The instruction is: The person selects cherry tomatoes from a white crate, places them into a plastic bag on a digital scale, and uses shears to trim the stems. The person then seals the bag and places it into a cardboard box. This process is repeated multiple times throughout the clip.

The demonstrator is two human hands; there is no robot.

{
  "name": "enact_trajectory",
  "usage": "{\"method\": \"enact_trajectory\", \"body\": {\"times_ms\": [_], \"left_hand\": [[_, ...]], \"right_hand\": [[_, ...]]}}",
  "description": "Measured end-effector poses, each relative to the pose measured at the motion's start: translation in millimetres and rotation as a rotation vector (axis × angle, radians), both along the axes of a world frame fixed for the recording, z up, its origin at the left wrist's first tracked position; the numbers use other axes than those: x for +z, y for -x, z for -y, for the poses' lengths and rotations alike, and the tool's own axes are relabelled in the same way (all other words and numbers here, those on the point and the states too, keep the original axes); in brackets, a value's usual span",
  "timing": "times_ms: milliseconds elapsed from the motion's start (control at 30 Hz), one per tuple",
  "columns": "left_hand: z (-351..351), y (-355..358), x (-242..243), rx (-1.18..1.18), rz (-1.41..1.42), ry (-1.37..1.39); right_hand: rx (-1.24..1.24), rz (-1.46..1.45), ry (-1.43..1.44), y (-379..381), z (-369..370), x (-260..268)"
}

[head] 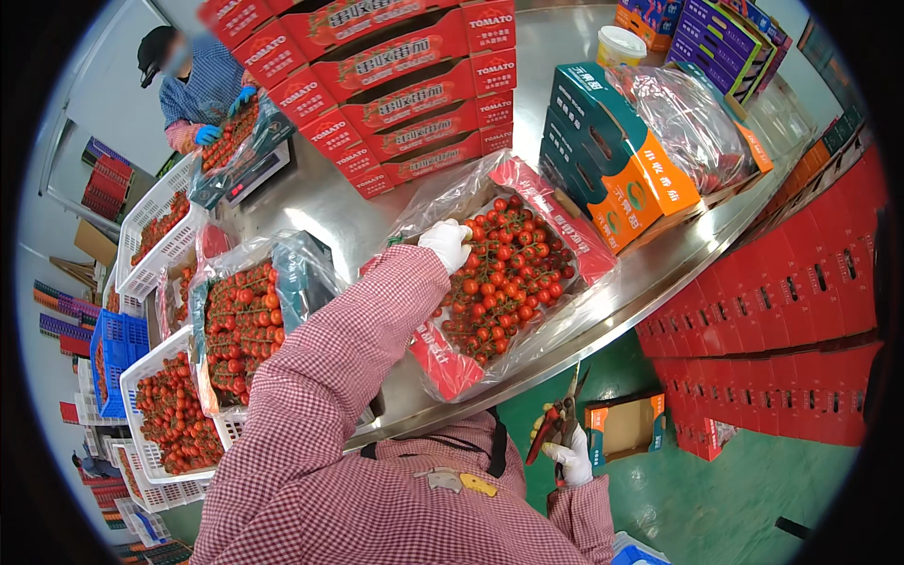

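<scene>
My left hand point(445, 245), in a white glove, rests at the upper left edge of vine cherry tomatoes point(505, 272) in a red cardboard box point(445, 360). Its fingers are curled, and whether they pinch a stem or the liner cannot be seen. Clear plastic film point(431, 194) lines the box and spills over its sides. Below the table edge, my right hand point(573, 459), also gloved, is closed around harvesting snips point(558, 424) with red handles, blades pointing up.
Red tomato cartons point(417, 99) are stacked behind the box, with green-orange cartons point(607, 155) at right. Left stand another filled box point(244, 325) and a white crate point(176, 417) of tomatoes. Across the steel table point(311, 183), a co-worker point(201, 85) handles a box on a scale point(261, 173).
</scene>
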State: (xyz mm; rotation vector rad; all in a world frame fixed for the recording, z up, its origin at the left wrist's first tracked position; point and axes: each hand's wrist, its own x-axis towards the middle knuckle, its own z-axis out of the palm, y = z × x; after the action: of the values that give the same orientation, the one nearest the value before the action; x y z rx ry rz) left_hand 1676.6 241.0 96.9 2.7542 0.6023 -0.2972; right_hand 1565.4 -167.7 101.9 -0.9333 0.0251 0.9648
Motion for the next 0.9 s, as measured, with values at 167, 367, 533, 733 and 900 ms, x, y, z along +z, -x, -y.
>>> {"method": "enact_trajectory", "body": {"times_ms": [167,367,533,733,900], "left_hand": [[-7.9,-21.7,-7.7,0.012,-0.231,-0.054],[-12.4,-16.9,-15.0,-0.076,0.06,0.012],[-22.0,-30.4,-16.1,-0.033,-0.173,-0.01],[-24.9,-28.3,-20.3,0.039,-0.328,-0.106],[-36.5,-28.7,-27.6,0.102,-0.227,0.047]], "right_hand": [[0.072,0.018,0.095,-16.9,-1.1,3.2],[0.157,0.049,0.115,-39.3,-17.7,6.5],[0.182,0.025,0.114,-49.3,-29.1,10.4],[0.177,0.056,0.122,-55.0,-37.6,8.5],[0.23,0.012,0.118,-57.3,-40.1,6.6]]}}
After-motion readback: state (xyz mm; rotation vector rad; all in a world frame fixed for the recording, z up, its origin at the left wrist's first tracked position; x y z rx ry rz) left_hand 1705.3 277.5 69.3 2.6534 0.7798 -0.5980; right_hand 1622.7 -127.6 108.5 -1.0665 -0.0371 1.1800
